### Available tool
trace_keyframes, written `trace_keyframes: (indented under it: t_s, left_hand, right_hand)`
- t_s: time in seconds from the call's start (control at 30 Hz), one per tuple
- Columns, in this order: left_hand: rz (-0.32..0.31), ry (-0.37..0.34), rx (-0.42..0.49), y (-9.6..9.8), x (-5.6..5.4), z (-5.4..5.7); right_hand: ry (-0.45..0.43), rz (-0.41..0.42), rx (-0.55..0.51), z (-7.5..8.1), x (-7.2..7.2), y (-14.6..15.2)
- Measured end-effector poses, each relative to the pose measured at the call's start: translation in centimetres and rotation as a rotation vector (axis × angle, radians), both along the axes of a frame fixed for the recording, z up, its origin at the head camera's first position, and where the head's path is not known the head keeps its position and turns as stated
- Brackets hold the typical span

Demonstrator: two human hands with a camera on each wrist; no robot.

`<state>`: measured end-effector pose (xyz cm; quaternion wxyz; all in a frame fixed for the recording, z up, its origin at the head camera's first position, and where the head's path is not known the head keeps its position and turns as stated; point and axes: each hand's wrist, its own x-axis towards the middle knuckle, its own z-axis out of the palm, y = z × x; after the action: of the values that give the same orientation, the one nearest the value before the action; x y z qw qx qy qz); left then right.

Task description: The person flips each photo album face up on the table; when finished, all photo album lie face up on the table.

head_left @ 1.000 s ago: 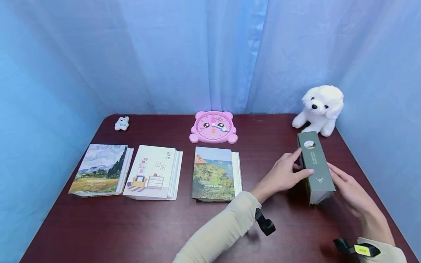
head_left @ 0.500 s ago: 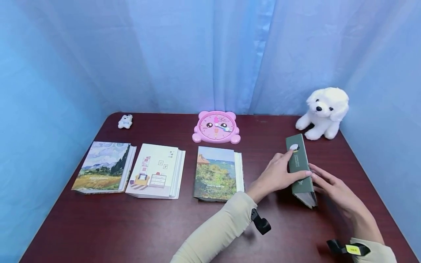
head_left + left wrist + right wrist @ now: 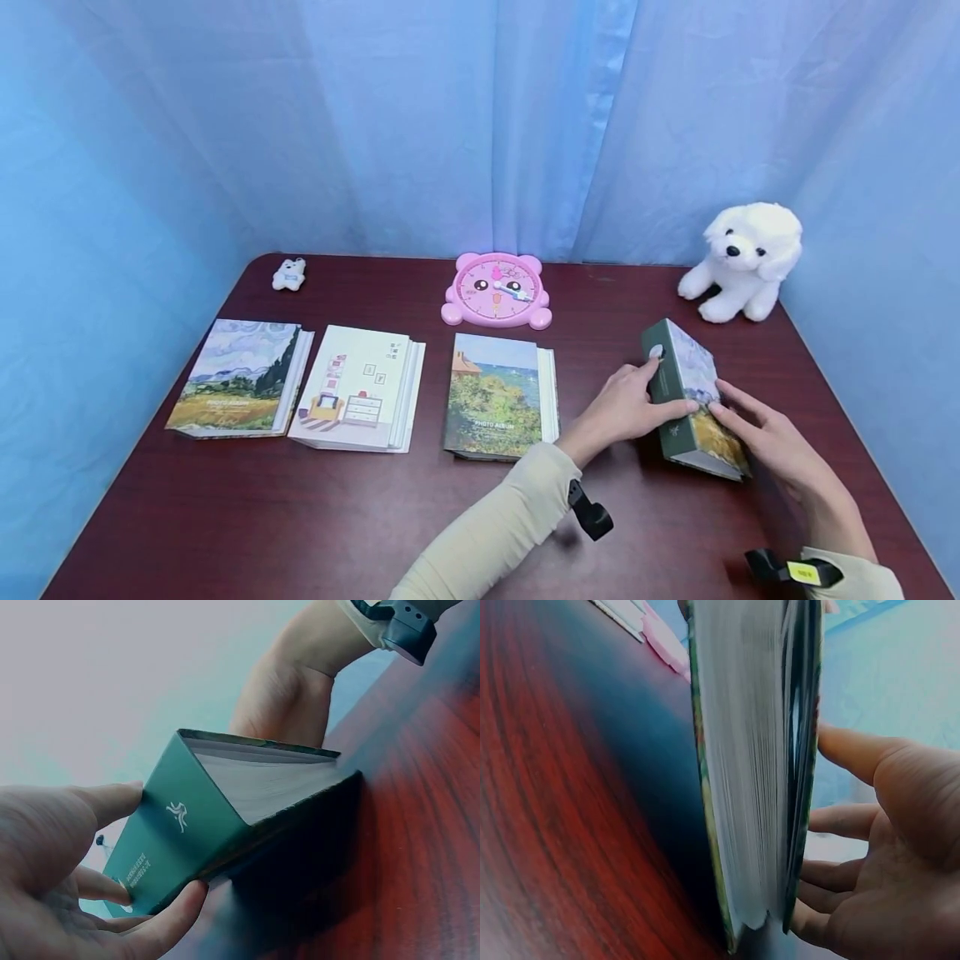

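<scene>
A thick photo album (image 3: 702,392) with a green spine and a painted landscape cover is tilted at the right of the table. My left hand (image 3: 626,404) holds it at the spine. In the left wrist view, the left thumb (image 3: 112,802) lies at one edge of the green spine (image 3: 184,817), with fingers on the spine and its lower edge. My right hand (image 3: 780,446) touches the painted cover with extended fingers. The right wrist view shows the page edges (image 3: 746,765), with the right thumb and fingers all along one cover.
Three more albums lie flat to the left: a seaside painting album (image 3: 495,396), a white album (image 3: 356,387) and a wheat-field album (image 3: 236,375). Behind them are a pink clock (image 3: 497,290) and a small bear charm (image 3: 288,275). A white plush dog (image 3: 742,258) sits at the back right.
The album has moved left and tipped over, so its painted cover now faces up beside the spine. Both hands have moved with it, and my right fingers now lie on the cover.
</scene>
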<state>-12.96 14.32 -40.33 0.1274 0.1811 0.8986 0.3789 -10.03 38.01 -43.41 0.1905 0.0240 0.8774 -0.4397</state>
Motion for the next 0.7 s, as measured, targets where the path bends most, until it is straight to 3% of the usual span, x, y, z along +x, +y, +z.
trace_keyframes:
  t_s: [0.33,0.53,0.7]
  left_hand:
    - [0.012,-0.070,0.023,0.3,-0.1,-2.1]
    - [0.033,-0.034,0.013,0.7,-0.1,-3.3]
    - [0.035,-0.009,0.000,0.8,0.0,-3.5]
  right_hand:
    - [0.022,0.006,0.125,-0.4,0.0,0.2]
    - [0.073,0.048,0.202,-0.6,-0.1,0.4]
    - [0.074,0.041,0.225,-0.6,0.0,0.4]
